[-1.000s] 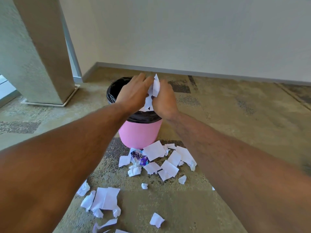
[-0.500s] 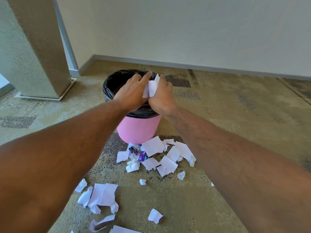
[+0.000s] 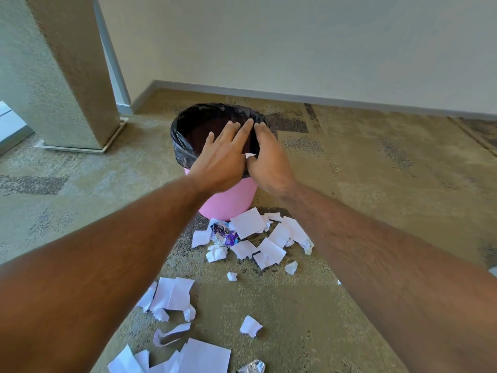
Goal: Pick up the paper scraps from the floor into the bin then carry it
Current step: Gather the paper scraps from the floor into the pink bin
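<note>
Pink plastic bin (image 3: 228, 200) with a black liner stands on the carpet; left hand (image 3: 220, 160) and right hand (image 3: 269, 160), fingers straight, hover over its mouth, a white sliver between them. Shake it loose, then gather the white paper scraps (image 3: 250, 238) below.

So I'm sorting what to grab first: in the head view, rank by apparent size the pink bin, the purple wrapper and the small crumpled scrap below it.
1. pink bin
2. purple wrapper
3. small crumpled scrap
</note>
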Demonstrator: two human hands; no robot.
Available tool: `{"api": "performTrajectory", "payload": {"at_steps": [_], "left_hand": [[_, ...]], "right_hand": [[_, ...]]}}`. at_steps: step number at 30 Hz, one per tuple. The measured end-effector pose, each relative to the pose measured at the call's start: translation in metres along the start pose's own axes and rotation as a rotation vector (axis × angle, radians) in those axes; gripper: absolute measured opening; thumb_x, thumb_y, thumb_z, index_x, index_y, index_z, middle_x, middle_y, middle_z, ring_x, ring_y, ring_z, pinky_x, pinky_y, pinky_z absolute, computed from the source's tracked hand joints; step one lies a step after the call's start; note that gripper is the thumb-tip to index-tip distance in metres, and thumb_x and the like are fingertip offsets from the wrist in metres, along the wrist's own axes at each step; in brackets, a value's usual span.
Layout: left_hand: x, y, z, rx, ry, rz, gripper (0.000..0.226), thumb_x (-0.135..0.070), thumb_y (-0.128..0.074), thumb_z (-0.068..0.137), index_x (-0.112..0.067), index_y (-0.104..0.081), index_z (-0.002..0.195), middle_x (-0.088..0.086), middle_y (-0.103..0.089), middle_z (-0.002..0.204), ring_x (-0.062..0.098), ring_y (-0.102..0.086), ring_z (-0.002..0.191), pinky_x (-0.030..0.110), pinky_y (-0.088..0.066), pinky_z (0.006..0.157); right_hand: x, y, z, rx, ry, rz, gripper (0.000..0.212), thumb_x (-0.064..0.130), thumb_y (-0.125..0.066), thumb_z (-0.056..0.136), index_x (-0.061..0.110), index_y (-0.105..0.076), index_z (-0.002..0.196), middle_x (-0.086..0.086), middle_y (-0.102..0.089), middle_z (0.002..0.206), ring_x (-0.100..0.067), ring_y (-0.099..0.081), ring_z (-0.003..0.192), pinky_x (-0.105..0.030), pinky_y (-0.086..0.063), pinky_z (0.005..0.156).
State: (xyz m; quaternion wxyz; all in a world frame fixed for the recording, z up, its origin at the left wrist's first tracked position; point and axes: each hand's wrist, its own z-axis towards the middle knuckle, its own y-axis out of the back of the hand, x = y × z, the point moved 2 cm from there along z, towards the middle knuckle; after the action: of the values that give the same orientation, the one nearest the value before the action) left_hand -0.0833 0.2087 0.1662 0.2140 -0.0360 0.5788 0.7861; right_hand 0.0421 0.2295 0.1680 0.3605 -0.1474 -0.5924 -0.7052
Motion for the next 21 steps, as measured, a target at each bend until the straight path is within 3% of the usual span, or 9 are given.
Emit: {"api": "performTrajectory", "payload": {"at_steps": [3, 6, 11, 14, 16, 19, 21], "left_hand": [[-0.013, -0.010, -0.031, -0.078, -0.029, -0.006, 0.069, -0.011, -0.048, 0.096, -0.014, -0.018, 0.159, 0.012, -0.025, 0.160, 0.031, -0.017, 0.152, 0.061, -0.019, 0.120], [-0.023, -0.022, -0.063, -0.102, -0.094, 0.025, 0.065, -0.012, -0.046, 0.095, -0.012, -0.025, 0.156, 0.013, -0.027, 0.158, 0.031, -0.020, 0.151, 0.056, -0.020, 0.120], [-0.039, -0.042, -0.113, -0.047, -0.039, -0.013, 0.061, -0.018, -0.044, 0.099, -0.014, -0.020, 0.156, 0.012, -0.021, 0.161, 0.032, -0.019, 0.151, 0.057, -0.020, 0.121], [-0.050, -0.050, -0.149, -0.030, -0.019, -0.057, 0.059, -0.018, -0.046, 0.098, -0.012, -0.027, 0.153, 0.012, -0.028, 0.157, 0.031, -0.027, 0.147, 0.053, -0.020, 0.121], [-0.053, -0.060, -0.176, -0.021, 0.000, -0.067, 0.056, -0.021, -0.050, 0.096, -0.010, -0.035, 0.149, 0.012, -0.038, 0.150, 0.032, -0.041, 0.137, 0.050, -0.032, 0.114], [-0.050, -0.083, -0.219, 0.169, 0.080, -0.124, 0.049, -0.035, -0.055, 0.097, -0.016, -0.046, 0.141, 0.007, -0.048, 0.140, 0.033, -0.056, 0.119, 0.047, -0.046, 0.097], [-0.046, -0.098, -0.250, 0.421, 0.122, -0.140, 0.056, -0.050, -0.057, 0.095, -0.023, -0.044, 0.142, 0.003, -0.044, 0.145, 0.030, -0.055, 0.123, 0.047, -0.047, 0.100]], "right_hand": [[-0.012, -0.006, -0.030, -0.010, 0.058, -0.033, 0.070, 0.003, -0.057, 0.092, 0.012, -0.031, 0.156, -0.006, -0.031, 0.164, -0.018, -0.023, 0.153, -0.039, -0.026, 0.124], [-0.022, -0.010, -0.064, 0.023, 0.044, -0.046, 0.070, 0.004, -0.056, 0.094, 0.017, -0.029, 0.157, -0.001, -0.025, 0.166, -0.015, -0.017, 0.154, -0.034, -0.024, 0.123], [-0.028, -0.010, -0.107, 0.038, 0.023, -0.079, 0.067, 0.005, -0.054, 0.097, 0.012, -0.027, 0.158, -0.001, -0.020, 0.168, -0.014, -0.013, 0.155, -0.029, -0.018, 0.123], [-0.034, -0.012, -0.137, 0.066, 0.011, -0.068, 0.064, 0.006, -0.054, 0.098, 0.012, -0.031, 0.157, -0.001, -0.023, 0.167, -0.016, -0.020, 0.153, -0.030, -0.026, 0.120], [-0.040, -0.018, -0.161, 0.097, 0.007, -0.082, 0.062, 0.007, -0.058, 0.097, 0.011, -0.035, 0.155, -0.003, -0.028, 0.164, -0.019, -0.026, 0.151, -0.034, -0.029, 0.120], [-0.052, -0.030, -0.200, 0.252, -0.001, -0.128, 0.062, 0.014, -0.062, 0.097, 0.011, -0.037, 0.153, -0.004, -0.032, 0.162, -0.021, -0.029, 0.149, -0.039, -0.031, 0.119], [-0.061, -0.038, -0.227, 0.431, -0.012, -0.155, 0.068, 0.021, -0.065, 0.096, 0.014, -0.032, 0.156, -0.001, -0.025, 0.164, -0.021, -0.025, 0.150, -0.043, -0.031, 0.119]]}}
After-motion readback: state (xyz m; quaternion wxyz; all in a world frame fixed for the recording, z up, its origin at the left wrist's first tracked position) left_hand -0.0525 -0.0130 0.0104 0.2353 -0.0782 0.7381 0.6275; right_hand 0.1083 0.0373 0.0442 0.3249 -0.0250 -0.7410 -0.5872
